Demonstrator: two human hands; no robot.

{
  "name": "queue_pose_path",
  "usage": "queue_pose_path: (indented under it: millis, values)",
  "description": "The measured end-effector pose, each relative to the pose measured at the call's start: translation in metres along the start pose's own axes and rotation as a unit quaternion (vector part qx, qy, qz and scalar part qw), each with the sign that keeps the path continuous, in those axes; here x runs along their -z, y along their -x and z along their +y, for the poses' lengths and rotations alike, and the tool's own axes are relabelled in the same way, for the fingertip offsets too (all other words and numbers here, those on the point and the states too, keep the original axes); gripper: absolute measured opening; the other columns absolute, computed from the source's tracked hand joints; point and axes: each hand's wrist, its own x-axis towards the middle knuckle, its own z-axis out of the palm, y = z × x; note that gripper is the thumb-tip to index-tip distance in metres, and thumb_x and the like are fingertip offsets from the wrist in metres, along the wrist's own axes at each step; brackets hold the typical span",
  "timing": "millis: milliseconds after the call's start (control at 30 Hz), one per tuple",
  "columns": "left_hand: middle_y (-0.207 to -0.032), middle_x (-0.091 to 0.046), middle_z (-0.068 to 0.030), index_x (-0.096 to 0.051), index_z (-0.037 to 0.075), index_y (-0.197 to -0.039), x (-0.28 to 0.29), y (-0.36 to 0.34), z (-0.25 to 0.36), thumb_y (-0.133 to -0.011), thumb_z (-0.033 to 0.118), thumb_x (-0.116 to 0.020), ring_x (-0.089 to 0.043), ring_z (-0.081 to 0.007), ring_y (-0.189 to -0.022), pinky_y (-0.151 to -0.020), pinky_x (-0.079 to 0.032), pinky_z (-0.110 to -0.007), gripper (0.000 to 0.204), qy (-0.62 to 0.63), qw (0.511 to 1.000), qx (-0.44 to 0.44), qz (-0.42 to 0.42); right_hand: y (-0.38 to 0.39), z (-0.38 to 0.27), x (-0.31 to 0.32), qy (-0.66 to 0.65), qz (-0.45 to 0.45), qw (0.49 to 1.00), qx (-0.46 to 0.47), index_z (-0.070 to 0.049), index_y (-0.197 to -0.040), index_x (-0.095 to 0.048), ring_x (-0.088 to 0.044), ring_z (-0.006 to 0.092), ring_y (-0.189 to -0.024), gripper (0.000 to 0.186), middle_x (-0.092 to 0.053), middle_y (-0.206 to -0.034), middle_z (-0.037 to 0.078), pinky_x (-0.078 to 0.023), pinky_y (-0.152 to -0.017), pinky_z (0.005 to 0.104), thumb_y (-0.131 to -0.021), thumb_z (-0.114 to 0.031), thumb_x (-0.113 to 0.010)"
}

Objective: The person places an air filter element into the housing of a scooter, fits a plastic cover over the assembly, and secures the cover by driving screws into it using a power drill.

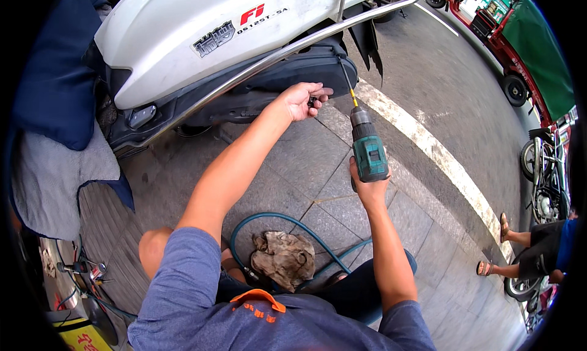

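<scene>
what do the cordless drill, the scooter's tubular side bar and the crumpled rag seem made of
Cordless drill: probably hard plastic, matte teal and black, judging by its moulded casing.
Tubular side bar: likely metal, polished or plated, given its bright silvery shine.
Crumpled rag: apparently cloth, dull and stained, with soft folds.

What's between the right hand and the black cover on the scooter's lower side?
Head view: the teal drill, gripped in the right hand, then its long bit reaching the black cover. Tip contact is unclear.
</scene>
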Motion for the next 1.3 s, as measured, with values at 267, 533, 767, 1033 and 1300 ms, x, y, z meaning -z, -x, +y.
queue_pose_path:
  millis: [267, 533, 767, 1033, 1300]
  values:
    - [-0.082, -0.055, 0.0039, -0.062, 0.005, -0.118, 0.001, 0.001, -0.006, -0.097, 0.032, -0.052, -0.042, -0.007, -0.068, -0.053, -0.033, -0.021, 0.036, 0.052, 0.998, -0.028, -0.032, 0.001, 0.0, -0.003, -0.069, -0.035, 0.996, -0.055, -0.002, -0.122, -0.053, -0.069, 0.0244, -0.08, 0.056, -0.068, -0.092, 0.013, -0.052, -0.076, 0.0335, -0.072, -0.01, -0.076]
    - [-0.08, -0.054, 0.0032, -0.061, 0.004, -0.116, 0.001, 0.003, -0.007, -0.097, 0.03, -0.051, -0.043, -0.0069, -0.066, -0.052, -0.033, -0.022, 0.034, 0.051, 0.997, -0.049, -0.03, 0.001, -0.012, -0.012, -0.053, -0.017, 0.998, -0.041, -0.001, -0.121, -0.052, -0.065, 0.0269, -0.08, 0.055, -0.066, -0.093, 0.012, -0.051, -0.079, 0.0333, -0.072, -0.009, -0.076]
    - [-0.082, -0.054, 0.0038, -0.057, 0.003, -0.124, 0.003, -0.001, -0.009, -0.096, 0.03, -0.053, -0.043, -0.0068, -0.067, -0.051, -0.034, -0.021, 0.039, 0.058, 0.996, -0.048, -0.049, 0.002, -0.006, -0.014, -0.101, 0.006, 0.993, -0.06, -0.002, -0.101, -0.059, -0.062, 0.0241, -0.077, 0.031, -0.064, -0.087, 0.01, -0.05, -0.074, 0.0354, -0.077, -0.013, -0.074]
    - [-0.082, -0.053, 0.0039, -0.057, 0.003, -0.124, 0.003, 0.001, -0.011, -0.097, 0.031, -0.051, -0.043, -0.0068, -0.067, -0.051, -0.033, -0.021, 0.04, 0.054, 0.996, -0.055, -0.046, -0.005, -0.023, -0.001, -0.092, -0.035, 0.989, -0.108, -0.001, -0.109, -0.063, -0.062, 0.0131, -0.089, 0.028, -0.068, -0.102, 0.006, -0.05, -0.078, 0.0309, -0.082, -0.008, -0.068]
    - [-0.081, -0.053, 0.004, -0.059, 0.003, -0.122, 0.002, -0.001, -0.012, -0.098, 0.031, -0.05, -0.043, -0.0066, -0.066, -0.051, -0.033, -0.02, 0.039, 0.05, 0.996, -0.063, -0.035, -0.002, -0.021, 0.001, -0.103, -0.043, 0.988, -0.106, -0.001, -0.11, -0.063, -0.061, 0.0134, -0.09, 0.03, -0.068, -0.104, 0.007, -0.049, -0.08, 0.0309, -0.081, -0.008, -0.068]
